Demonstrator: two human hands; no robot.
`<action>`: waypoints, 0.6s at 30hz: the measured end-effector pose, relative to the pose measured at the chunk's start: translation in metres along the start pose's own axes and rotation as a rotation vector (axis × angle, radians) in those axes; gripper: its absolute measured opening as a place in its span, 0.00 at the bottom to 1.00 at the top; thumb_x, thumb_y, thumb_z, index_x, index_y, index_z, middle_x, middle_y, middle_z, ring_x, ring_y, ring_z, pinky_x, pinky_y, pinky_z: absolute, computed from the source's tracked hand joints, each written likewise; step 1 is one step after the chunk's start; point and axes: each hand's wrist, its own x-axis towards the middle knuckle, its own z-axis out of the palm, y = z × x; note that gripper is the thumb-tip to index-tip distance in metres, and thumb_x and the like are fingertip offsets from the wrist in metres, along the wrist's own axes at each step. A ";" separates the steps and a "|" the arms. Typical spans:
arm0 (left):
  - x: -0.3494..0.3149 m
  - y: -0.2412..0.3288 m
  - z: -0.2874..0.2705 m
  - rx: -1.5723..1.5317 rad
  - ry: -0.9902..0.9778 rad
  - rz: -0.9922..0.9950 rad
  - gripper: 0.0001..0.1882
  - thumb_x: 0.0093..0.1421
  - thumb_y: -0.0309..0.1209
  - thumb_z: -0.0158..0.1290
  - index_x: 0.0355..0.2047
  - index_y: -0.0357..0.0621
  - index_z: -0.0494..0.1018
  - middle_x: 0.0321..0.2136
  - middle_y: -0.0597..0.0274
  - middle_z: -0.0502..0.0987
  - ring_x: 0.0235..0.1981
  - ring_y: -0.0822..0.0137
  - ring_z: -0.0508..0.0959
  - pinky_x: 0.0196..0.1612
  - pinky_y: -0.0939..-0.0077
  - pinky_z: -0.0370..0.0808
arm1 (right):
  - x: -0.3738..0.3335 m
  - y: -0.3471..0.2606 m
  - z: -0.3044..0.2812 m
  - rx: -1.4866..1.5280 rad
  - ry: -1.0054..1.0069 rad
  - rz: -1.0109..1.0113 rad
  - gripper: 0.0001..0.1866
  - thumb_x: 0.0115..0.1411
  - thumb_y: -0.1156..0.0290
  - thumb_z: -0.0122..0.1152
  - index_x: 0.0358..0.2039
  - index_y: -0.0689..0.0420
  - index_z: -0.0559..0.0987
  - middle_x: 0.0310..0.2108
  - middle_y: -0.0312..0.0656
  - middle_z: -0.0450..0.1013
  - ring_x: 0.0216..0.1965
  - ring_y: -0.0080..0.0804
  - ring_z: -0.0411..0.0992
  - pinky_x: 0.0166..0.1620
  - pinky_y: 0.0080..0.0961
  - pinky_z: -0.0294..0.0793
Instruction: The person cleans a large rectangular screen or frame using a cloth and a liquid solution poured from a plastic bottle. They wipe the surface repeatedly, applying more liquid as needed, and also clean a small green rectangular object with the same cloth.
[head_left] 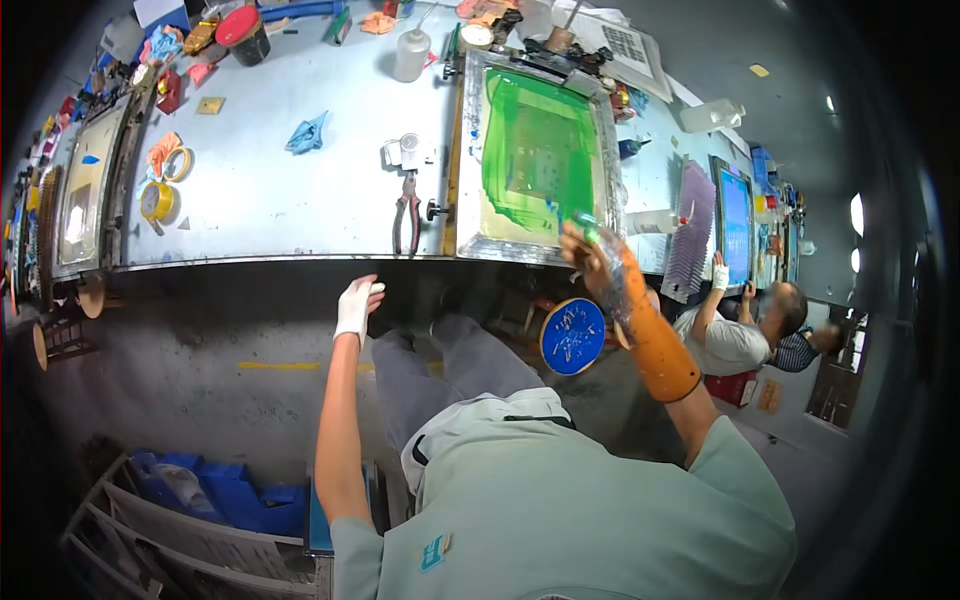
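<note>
My left hand [358, 305], in a white glove with bare fingertips, hangs before the bench's front edge. Its fingers curl loosely and nothing shows in them. An orange sleeve covers my right forearm. My right hand [592, 262] is raised over the near right corner of a screen-printing frame [505, 247]. Its fingers are closed round a clear, green-tinged thing [587, 226], too blurred to name. Inside the frame, green covers most of the mesh [540, 150]. Left of the frame lie pliers [407, 215] with dark and red handles.
The bench [280, 210] carries tape rolls [160, 202], a blue cloth [307, 133], a squeeze bottle [411, 55] and a red-lidded tub [241, 35]. A blue-topped stool [572, 337] stands below the frame. At right, a person [730, 340] works by another frame [735, 225].
</note>
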 end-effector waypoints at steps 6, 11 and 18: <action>0.114 0.113 -0.031 0.078 0.009 0.034 0.19 0.68 0.42 0.45 0.46 0.39 0.75 0.38 0.54 0.80 0.34 0.64 0.81 0.38 0.74 0.77 | 0.123 -0.074 0.085 -0.270 0.061 -0.180 0.26 0.66 0.64 0.57 0.58 0.66 0.67 0.55 0.52 0.71 0.53 0.39 0.72 0.57 0.35 0.70; 0.160 0.205 -0.031 0.242 0.036 -0.265 0.40 0.60 0.67 0.45 0.27 0.35 0.77 0.15 0.51 0.77 0.11 0.60 0.75 0.13 0.72 0.68 | 0.268 -0.157 0.138 -0.826 0.041 -0.418 0.30 0.65 0.57 0.57 0.60 0.67 0.67 0.55 0.50 0.72 0.52 0.36 0.74 0.56 0.30 0.71; 0.168 0.239 -0.016 0.350 0.178 -0.483 0.49 0.52 0.75 0.45 0.20 0.30 0.75 0.10 0.51 0.74 0.08 0.61 0.73 0.11 0.71 0.66 | 0.553 -0.200 0.153 -2.080 0.008 -0.562 0.25 0.64 0.59 0.55 0.54 0.65 0.69 0.47 0.46 0.74 0.46 0.33 0.74 0.50 0.28 0.73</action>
